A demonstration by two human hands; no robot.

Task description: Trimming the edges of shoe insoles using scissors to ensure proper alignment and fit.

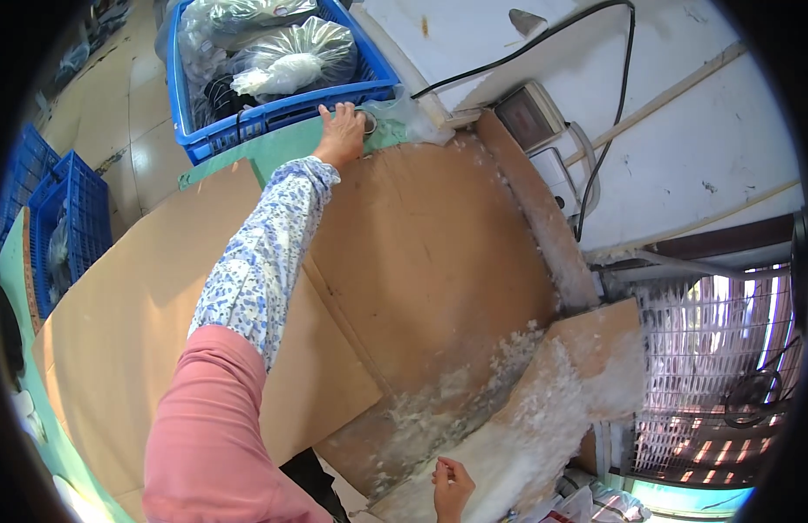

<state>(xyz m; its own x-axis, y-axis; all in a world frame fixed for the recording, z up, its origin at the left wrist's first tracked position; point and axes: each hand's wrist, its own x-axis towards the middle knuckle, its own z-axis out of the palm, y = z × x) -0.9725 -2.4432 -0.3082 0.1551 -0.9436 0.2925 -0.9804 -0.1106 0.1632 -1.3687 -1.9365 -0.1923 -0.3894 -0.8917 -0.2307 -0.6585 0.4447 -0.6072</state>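
My left hand [341, 135] reaches to the far edge of the work surface, its fingers spread beside the rim of a blue plastic crate [238, 131]. Against its right side sits a small round ring-like object [366, 122], partly covered by the hand; its kind is unclear. The crate holds clear plastic bags [295, 57] with pale contents. Low in the picture, my right hand [453, 490] hovers over white fluff [543, 401]. Its fingers are curled into a pinch, and whatever they may hold is too small to make out.
Brown cardboard sheets [421, 235] cover the green surface [290, 135]. An upright cardboard strip [543, 209] borders them at right, below a wall box [530, 118] and black cable [630, 52]. More blue crates [72, 209] stand at left, and a wire mesh [709, 375] at right.
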